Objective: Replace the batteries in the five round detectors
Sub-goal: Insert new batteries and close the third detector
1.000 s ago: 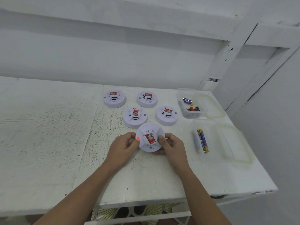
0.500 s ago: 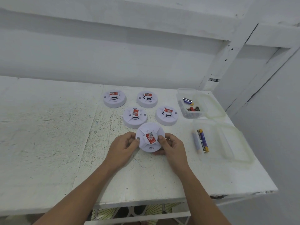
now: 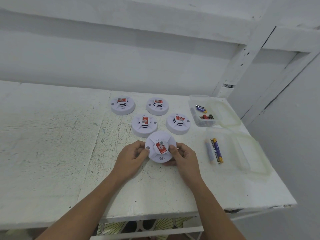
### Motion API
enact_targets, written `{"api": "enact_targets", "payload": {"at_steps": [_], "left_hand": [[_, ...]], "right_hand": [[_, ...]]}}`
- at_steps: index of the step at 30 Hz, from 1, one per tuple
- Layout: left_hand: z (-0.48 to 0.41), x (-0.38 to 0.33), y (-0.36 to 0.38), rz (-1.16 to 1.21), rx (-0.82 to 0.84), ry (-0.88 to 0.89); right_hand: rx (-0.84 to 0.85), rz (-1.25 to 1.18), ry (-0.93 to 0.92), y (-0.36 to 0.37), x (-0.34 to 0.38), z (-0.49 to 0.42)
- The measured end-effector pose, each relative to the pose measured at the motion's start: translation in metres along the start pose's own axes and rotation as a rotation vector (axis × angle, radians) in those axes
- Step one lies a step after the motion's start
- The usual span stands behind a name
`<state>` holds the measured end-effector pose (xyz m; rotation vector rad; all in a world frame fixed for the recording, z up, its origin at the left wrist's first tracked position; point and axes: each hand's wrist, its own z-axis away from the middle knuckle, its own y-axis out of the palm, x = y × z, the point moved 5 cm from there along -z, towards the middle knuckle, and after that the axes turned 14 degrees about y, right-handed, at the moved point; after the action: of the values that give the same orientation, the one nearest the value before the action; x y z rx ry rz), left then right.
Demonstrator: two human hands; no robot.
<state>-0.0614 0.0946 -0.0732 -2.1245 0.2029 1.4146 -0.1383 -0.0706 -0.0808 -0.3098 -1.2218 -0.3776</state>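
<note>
A white round detector (image 3: 160,139) with a red label is held tilted just above the white table (image 3: 52,153). My left hand (image 3: 131,157) grips its left rim and my right hand (image 3: 183,157) grips its right rim, thumbs on its top face. Several more white detectors stand behind it: one (image 3: 144,125) directly behind, one (image 3: 178,123) to the right, and two at the back, the left one (image 3: 123,105) and the right one (image 3: 157,106). Two batteries (image 3: 216,150) lie in a clear tub at the right.
A clear tub (image 3: 201,110) at the back right holds several loose batteries, its lid (image 3: 225,113) beside it. A second clear tub (image 3: 230,149) with its lid (image 3: 254,153) sits nearer. The table's front edge (image 3: 155,215) and right edge are close. A white wall runs behind.
The red light on the held detector's left side, lit a second ago, is now off. Both hands and the detector have barely moved.
</note>
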Motion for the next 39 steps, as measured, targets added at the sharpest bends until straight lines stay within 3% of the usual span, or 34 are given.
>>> {"api": "enact_targets", "payload": {"at_steps": [39], "left_hand": [[0.0011, -0.0031, -0.001, 0.004, -0.014, -0.015]], "right_hand": [[-0.019, 0.029, 0.002, 0.0001, -0.0013, -0.0004]]}}
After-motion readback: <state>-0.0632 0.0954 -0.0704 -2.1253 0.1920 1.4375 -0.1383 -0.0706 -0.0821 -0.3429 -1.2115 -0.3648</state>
